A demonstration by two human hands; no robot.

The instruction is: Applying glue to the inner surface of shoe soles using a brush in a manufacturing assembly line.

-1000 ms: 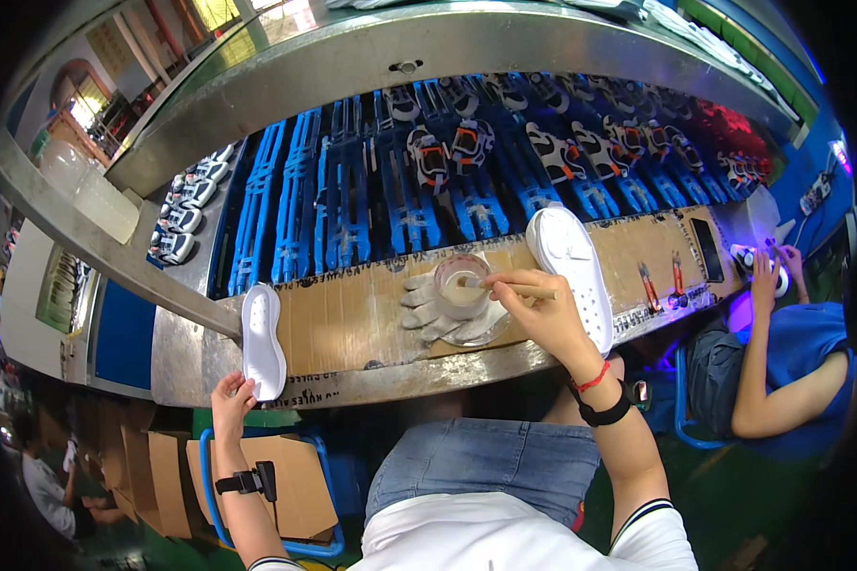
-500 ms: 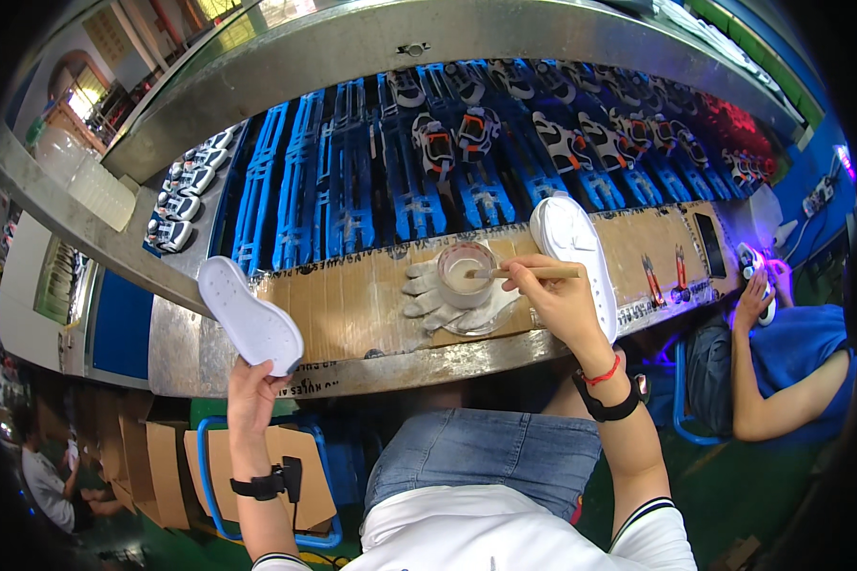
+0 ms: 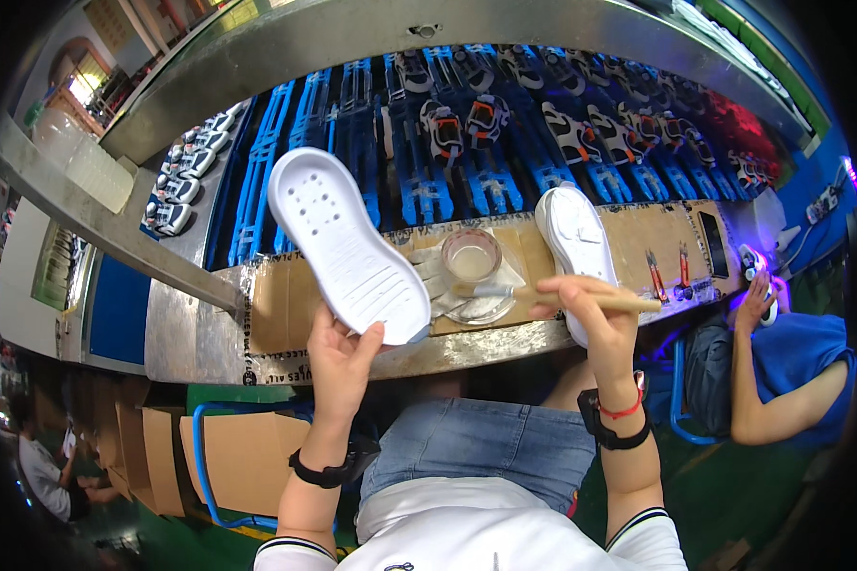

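My left hand (image 3: 343, 362) grips a white shoe sole (image 3: 348, 238) by its near end, tilted up so that its holed, ribbed inner face shows. In my right hand (image 3: 590, 314) is a brush (image 3: 605, 301) with a wooden handle, its bristles pointing left toward the sole. Between the hands stands a small round pot (image 3: 471, 257) with whitish liquid in it. The pot rests on a grey-white work glove (image 3: 428, 271), partly covered by it. Just beyond my right hand lies another white sole (image 3: 581, 233) on the cardboard.
Cardboard (image 3: 286, 314) covers the bench. Two red-handled cutters (image 3: 684, 271) and a dark phone (image 3: 712, 243) lie to the right. Behind the bench, blue racks (image 3: 428, 205) carry several shoes (image 3: 571, 133). A metal post (image 3: 114, 233) crosses at left. A co-worker (image 3: 790, 366) sits at the right.
My left hand has brought the sole rightward and turned its inner face up. My right hand has drawn the brush out of the pot and to the right.
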